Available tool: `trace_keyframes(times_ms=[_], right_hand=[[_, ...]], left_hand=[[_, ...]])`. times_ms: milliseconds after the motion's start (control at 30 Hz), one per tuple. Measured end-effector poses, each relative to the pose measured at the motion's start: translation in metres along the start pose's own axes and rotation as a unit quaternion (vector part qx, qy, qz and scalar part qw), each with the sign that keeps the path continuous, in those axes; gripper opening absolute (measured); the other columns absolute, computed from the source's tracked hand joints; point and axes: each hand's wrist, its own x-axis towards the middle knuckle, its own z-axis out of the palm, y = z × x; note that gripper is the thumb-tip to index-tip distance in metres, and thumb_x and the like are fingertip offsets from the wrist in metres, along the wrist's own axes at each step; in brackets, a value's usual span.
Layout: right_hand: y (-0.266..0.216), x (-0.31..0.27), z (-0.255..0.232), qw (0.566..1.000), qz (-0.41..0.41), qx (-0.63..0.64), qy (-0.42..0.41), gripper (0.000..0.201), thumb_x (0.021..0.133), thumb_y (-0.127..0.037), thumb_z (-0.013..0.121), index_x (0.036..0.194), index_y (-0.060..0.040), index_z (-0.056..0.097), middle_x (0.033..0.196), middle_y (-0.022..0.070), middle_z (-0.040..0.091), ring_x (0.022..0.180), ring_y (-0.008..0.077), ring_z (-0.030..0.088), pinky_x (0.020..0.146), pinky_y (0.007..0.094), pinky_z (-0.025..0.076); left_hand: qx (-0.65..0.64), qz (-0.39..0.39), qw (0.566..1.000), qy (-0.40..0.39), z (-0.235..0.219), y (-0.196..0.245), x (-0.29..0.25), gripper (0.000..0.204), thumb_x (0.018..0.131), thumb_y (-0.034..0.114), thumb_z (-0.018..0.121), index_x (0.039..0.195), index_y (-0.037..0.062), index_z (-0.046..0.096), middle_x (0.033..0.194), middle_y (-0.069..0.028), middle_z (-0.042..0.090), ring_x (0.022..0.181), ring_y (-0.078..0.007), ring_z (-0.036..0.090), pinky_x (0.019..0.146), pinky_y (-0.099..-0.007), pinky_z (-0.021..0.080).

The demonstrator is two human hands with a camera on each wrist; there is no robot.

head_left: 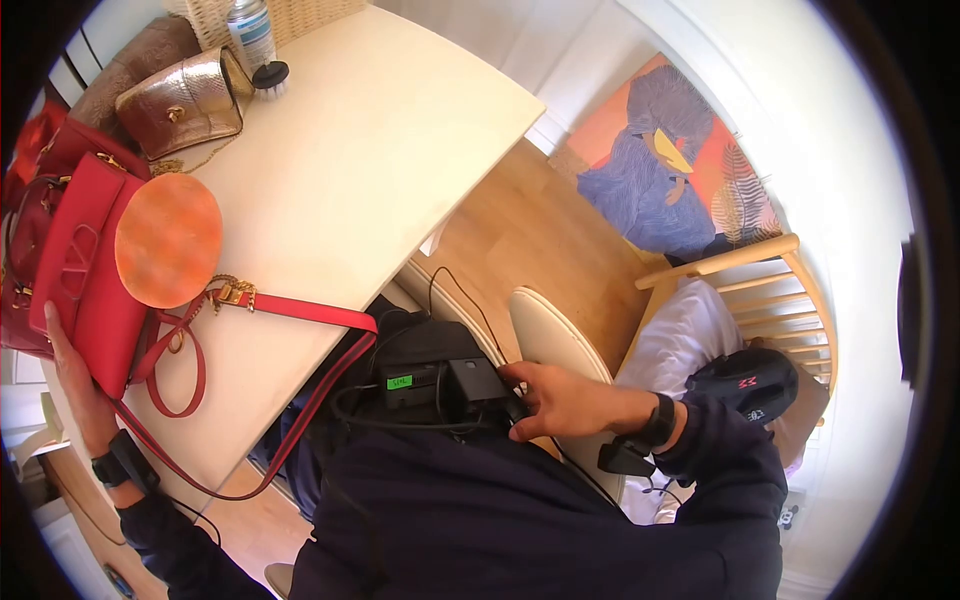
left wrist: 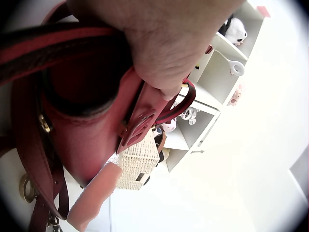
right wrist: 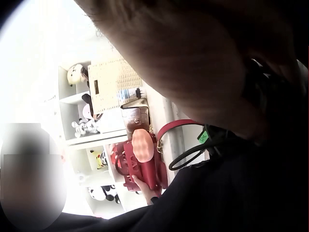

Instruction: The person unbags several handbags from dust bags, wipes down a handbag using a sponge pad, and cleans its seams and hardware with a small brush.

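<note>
A red handbag (head_left: 90, 270) leans at the table's left end, its long red strap (head_left: 310, 312) trailing over the table edge. Along its near side lies my left hand (head_left: 82, 385), fingers extended against the leather; the left wrist view shows that hand (left wrist: 169, 43) over the bag's flap (left wrist: 140, 116). An orange oval thing (head_left: 168, 240) is in front of the bag. At the waist, my right hand (head_left: 580, 400) grips the edge of a black device (head_left: 475, 382) with thumb and fingers, beside black cables and a green label (head_left: 399, 382).
A gold purse (head_left: 185, 105), a spray can (head_left: 252, 35), a round brush (head_left: 270, 80) and a wicker basket (right wrist: 113, 79) stand at the table's far left. A wooden chair (head_left: 810, 300) holds a black cap (head_left: 745, 385). White shelves (right wrist: 75, 116) hold soft toys.
</note>
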Motion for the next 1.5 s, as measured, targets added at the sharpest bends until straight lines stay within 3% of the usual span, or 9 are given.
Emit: trace_keyframes(times_ms=[200, 367, 500, 733, 967, 1200, 1267, 1367, 1500], right_hand=[[0.029, 0.002, 0.008, 0.962, -0.116, -0.233, 0.079, 0.075, 0.093, -0.015, 0.084, 0.155, 0.0046, 0.048, 0.136, 0.0215, 0.06, 0.114, 0.0312, 0.067, 0.097, 0.0414, 0.057], [0.007, -0.007, 0.003, 0.988, -0.048, -0.134, 0.061, 0.072, 0.094, -0.013, 0.082, 0.156, 0.0035, 0.048, 0.137, 0.0213, 0.06, 0.114, 0.0295, 0.067, 0.097, 0.0391, 0.057], [0.02, -0.004, 0.009, 0.985, -0.07, -0.13, 0.09, 0.073, 0.094, -0.009, 0.081, 0.157, 0.0027, 0.046, 0.14, 0.0197, 0.059, 0.11, 0.0269, 0.066, 0.095, 0.0381, 0.056], [0.01, -0.002, 0.013, 0.98, -0.065, -0.154, 0.106, 0.074, 0.093, -0.006, 0.08, 0.158, 0.003, 0.045, 0.145, 0.0191, 0.057, 0.107, 0.0264, 0.066, 0.095, 0.0385, 0.057], [0.012, 0.007, 0.021, 0.971, -0.103, -0.169, 0.133, 0.077, 0.091, -0.003, 0.077, 0.159, 0.0061, 0.042, 0.147, 0.0266, 0.056, 0.134, 0.0391, 0.058, 0.112, 0.0446, 0.05], [0.029, 0.027, 0.005, 0.978, -0.099, -0.166, 0.077, 0.079, 0.09, 0.0, 0.076, 0.159, 0.0081, 0.04, 0.148, 0.0273, 0.056, 0.138, 0.0389, 0.058, 0.113, 0.0425, 0.05], [0.018, 0.017, 0.004, 0.988, -0.079, -0.117, 0.071, 0.08, 0.09, 0.001, 0.077, 0.16, 0.0081, 0.039, 0.149, 0.0272, 0.055, 0.137, 0.0387, 0.059, 0.112, 0.0418, 0.05], [0.019, 0.014, 0.005, 0.992, -0.071, -0.072, 0.072, 0.083, 0.089, 0.002, 0.076, 0.162, 0.0079, 0.036, 0.152, 0.0272, 0.052, 0.137, 0.0387, 0.059, 0.111, 0.0406, 0.051], [0.008, 0.008, 0.01, 0.983, -0.095, -0.138, 0.081, 0.084, 0.09, 0.003, 0.072, 0.164, 0.0076, 0.032, 0.156, 0.0294, 0.049, 0.144, 0.041, 0.053, 0.117, 0.0409, 0.048]], left_hand=[[0.007, 0.032, 0.999, 0.007, 0.005, 0.0, 0.002, 0.071, 0.117, 0.048, 0.046, 0.173, 0.0062, 0.032, 0.172, -0.0187, 0.039, 0.147, -0.0301, 0.057, 0.121, -0.0405, 0.051], [-0.156, -0.171, 0.972, 0.044, 0.019, 0.028, 0.007, 0.083, 0.112, 0.059, 0.056, 0.165, -0.0032, 0.039, 0.156, -0.0214, 0.059, 0.134, -0.0272, 0.068, 0.113, -0.0387, 0.058], [-0.138, -0.187, 0.971, 0.058, 0.018, 0.029, 0.008, 0.086, 0.112, 0.059, 0.055, 0.168, -0.0029, 0.036, 0.16, -0.0198, 0.056, 0.136, -0.0268, 0.067, 0.116, -0.0382, 0.055], [-0.1, -0.127, 0.986, 0.038, 0.013, 0.023, 0.006, 0.083, 0.113, 0.058, 0.053, 0.169, -0.0017, 0.035, 0.164, -0.0194, 0.051, 0.14, -0.0272, 0.064, 0.117, -0.0385, 0.054], [0.008, 0.0, 1.0, 0.005, 0.002, 0.001, 0.002, 0.065, 0.119, 0.041, 0.043, 0.175, 0.0111, 0.03, 0.176, -0.0171, 0.032, 0.152, -0.0293, 0.051, 0.125, -0.0413, 0.046], [0.036, 0.02, 0.999, 0.001, -0.001, -0.002, 0.005, 0.067, 0.118, 0.046, 0.044, 0.175, 0.0116, 0.032, 0.175, -0.0169, 0.035, 0.152, -0.0296, 0.051, 0.125, -0.0411, 0.046], [-0.075, -0.089, 0.992, 0.048, 0.016, 0.019, 0.003, 0.068, 0.118, 0.046, 0.044, 0.175, 0.0108, 0.031, 0.174, -0.0178, 0.036, 0.15, -0.0303, 0.053, 0.124, -0.0411, 0.047], [-0.099, -0.117, 0.987, 0.039, 0.009, 0.014, 0.007, 0.067, 0.118, 0.044, 0.045, 0.175, 0.0116, 0.03, 0.173, -0.0187, 0.037, 0.147, -0.0312, 0.056, 0.122, -0.041, 0.049], [-0.008, -0.017, 1.0, -0.007, -0.001, 0.009, -0.001, 0.064, 0.119, 0.037, 0.044, 0.175, 0.0129, 0.029, 0.172, -0.0203, 0.039, 0.145, -0.0315, 0.058, 0.121, -0.0403, 0.05]])
